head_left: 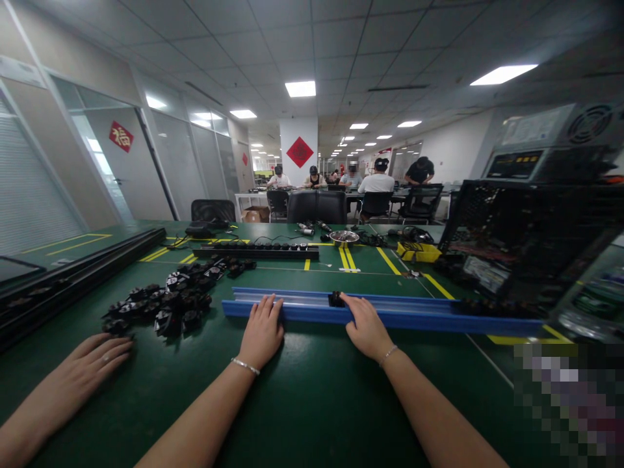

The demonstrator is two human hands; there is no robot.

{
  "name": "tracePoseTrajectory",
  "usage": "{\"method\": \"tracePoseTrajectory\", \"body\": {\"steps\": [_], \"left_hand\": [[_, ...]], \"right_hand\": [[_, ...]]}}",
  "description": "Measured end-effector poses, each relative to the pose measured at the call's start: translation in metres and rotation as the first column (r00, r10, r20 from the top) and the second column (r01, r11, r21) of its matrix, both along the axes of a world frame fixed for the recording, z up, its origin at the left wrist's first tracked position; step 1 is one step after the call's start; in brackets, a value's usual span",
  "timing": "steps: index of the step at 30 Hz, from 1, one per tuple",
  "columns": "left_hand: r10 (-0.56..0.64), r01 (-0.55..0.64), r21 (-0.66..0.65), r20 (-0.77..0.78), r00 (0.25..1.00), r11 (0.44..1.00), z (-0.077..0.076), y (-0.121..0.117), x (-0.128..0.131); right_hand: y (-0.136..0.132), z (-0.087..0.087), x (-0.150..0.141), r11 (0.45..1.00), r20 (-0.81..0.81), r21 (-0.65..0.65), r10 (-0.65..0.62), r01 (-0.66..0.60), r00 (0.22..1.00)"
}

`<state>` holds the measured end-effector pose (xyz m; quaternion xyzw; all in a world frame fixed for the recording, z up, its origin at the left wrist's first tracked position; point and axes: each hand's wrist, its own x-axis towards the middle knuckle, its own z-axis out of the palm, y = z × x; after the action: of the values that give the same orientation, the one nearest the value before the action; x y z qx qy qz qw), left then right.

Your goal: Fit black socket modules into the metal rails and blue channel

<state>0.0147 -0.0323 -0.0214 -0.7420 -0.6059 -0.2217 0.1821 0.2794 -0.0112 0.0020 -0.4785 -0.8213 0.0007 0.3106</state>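
A long blue channel rail lies across the green table in front of me. My left hand grips its near wall close to the left end, fingers over the edge and thumb on my side. Farther right, my right hand has its fingertips closed on a small black part inside the channel; the grip is partly hidden. More dark parts sit in the rail's right end. To the left lies a loose pile of small black parts with white marks.
Another person's hand rests beside the pile at left. Behind the rail stand a black rail holding parts, a metal bowl and a yellow tray. A dark open computer case stands at right, long black rails at left.
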Motion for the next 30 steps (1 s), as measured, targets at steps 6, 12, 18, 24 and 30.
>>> {"method": "tracePoseTrajectory", "body": {"steps": [6, 12, 18, 24, 30], "left_hand": [[0.015, -0.015, -0.002, 0.005, 1.0, 1.0, 0.001, 0.0, 0.003], [-0.109, 0.108, -0.018, -0.026, 0.994, 0.994, 0.003, -0.001, 0.014], [-0.209, 0.202, -0.064, -0.156, 0.965, 0.977, 0.006, -0.005, 0.043], [-0.152, 0.145, -0.049, -0.185, 0.971, 0.988, 0.007, 0.0, 0.07], [-0.011, 0.002, -0.074, -0.117, 0.993, 0.997, 0.005, 0.012, 0.098]], "right_hand": [[-0.003, 0.003, -0.012, 0.998, 0.026, -0.065, -0.002, 0.004, 1.0], [-0.006, 0.006, -0.027, 0.992, 0.077, -0.125, 0.004, 0.006, 0.997], [-0.006, 0.003, -0.035, 0.99, 0.183, -0.135, -0.025, 0.05, 0.983], [-0.006, 0.002, -0.038, 0.992, 0.211, -0.116, -0.023, 0.048, 0.977], [-0.002, -0.003, -0.033, 0.997, 0.233, -0.072, -0.004, 0.022, 0.972]]}}
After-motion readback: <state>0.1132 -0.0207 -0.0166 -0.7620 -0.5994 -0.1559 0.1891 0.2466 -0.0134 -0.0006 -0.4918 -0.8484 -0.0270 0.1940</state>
